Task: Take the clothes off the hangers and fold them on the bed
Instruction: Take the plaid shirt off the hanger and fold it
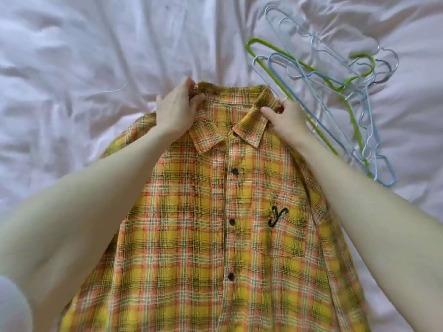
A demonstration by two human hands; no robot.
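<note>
Both hands, left [173,109] and right [285,116], pinch the buttoned yellow-orange plaid shirt [215,224] at its collar.

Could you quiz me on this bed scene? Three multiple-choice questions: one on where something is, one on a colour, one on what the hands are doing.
1. Where does the pile of hangers lie?
A. right of the shirt
B. left of the shirt
C. under a pillow

2. What colour are the shirt buttons?
A. white
B. dark
C. red

3. What are the left hand and right hand doing?
A. resting flat on the sheet
B. holding a hanger
C. gripping the shirt near the collar

Answers: A, they lie on the bed at upper right; B, dark dots line the placket; C, each hand's fingers pinch plaid fabric.
</note>
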